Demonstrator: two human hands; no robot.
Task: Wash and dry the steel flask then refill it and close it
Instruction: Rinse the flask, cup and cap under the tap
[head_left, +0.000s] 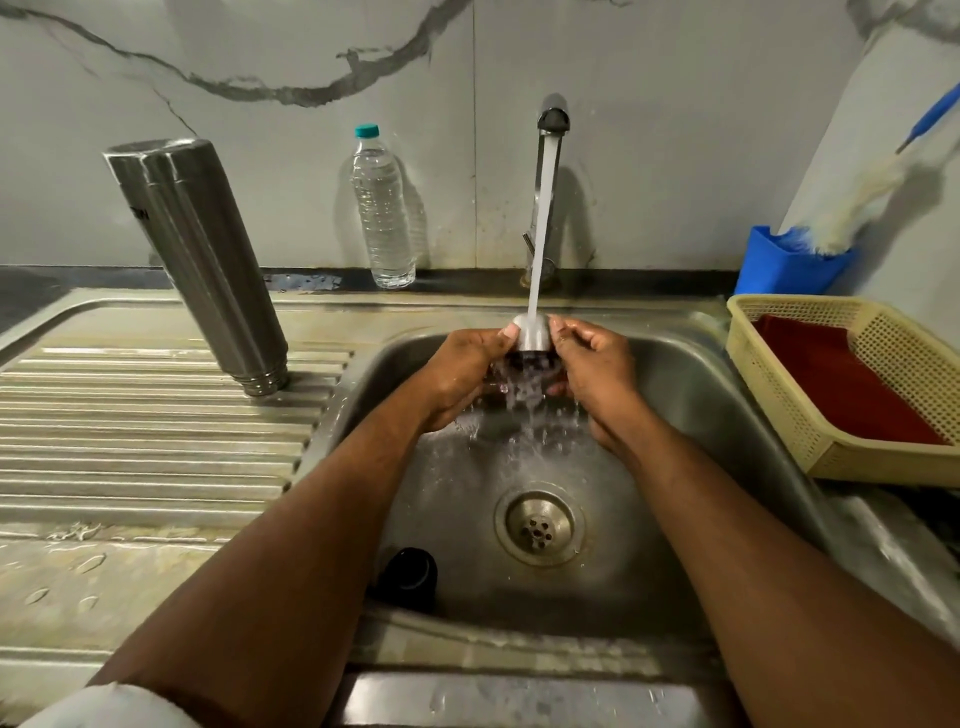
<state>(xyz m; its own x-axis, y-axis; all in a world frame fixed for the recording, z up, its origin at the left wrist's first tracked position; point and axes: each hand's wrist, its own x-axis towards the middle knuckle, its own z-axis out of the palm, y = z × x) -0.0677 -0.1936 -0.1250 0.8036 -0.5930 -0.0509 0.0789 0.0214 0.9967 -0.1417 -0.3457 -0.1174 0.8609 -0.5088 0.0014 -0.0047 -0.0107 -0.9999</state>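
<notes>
Black cap (408, 577): lying in the sink (701, 395), lower centre of frame.
Left hand (462, 379): fingers curled round the steel lid (531, 335), centre frame.
Right hand (597, 374): pinching the same lid from the opposite side.
Water: falling from the tap (551, 119) onto the lid.
Steel flask (197, 260): stood upside down on the ribbed worktop (130, 431), upper left.
Plastic bottle (383, 208): upright against the wall.
Basket (831, 457): at right, holding a red cloth (841, 384).

One steel flask (200, 260), one flask cap (532, 332), one plastic bottle (383, 208), one basket (779, 415), two hands (462, 371).
</notes>
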